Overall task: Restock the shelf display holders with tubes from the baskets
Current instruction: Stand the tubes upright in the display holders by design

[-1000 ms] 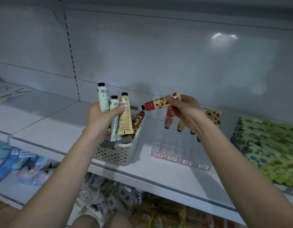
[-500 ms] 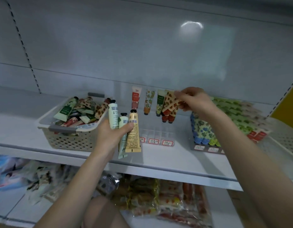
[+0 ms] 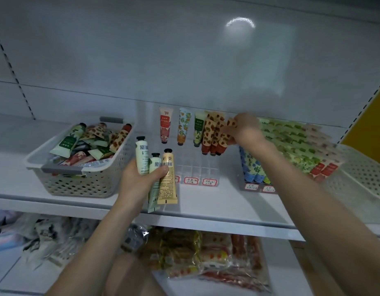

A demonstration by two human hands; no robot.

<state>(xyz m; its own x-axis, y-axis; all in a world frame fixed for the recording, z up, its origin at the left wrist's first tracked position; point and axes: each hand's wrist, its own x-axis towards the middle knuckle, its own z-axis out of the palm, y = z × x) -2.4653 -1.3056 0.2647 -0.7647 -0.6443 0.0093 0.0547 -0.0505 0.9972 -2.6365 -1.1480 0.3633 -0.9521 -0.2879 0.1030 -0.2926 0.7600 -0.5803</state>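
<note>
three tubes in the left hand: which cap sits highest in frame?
The pale cream tube, leftmost in the left hand. Its black cap tops those of the mint tube and the yellow tube.

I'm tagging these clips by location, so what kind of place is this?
Most likely a retail shop aisle: a white metal shelf, handwritten price labels fronting a clear display holder of standing tubes, and bagged goods stocked on the level below.

Before us on the shelf (image 3: 208, 202): basket (image 3: 78, 181) of tubes (image 3: 67, 142) left, display holder (image 3: 195, 167) centre, seemingly a second holder (image 3: 251, 186) right.
</note>
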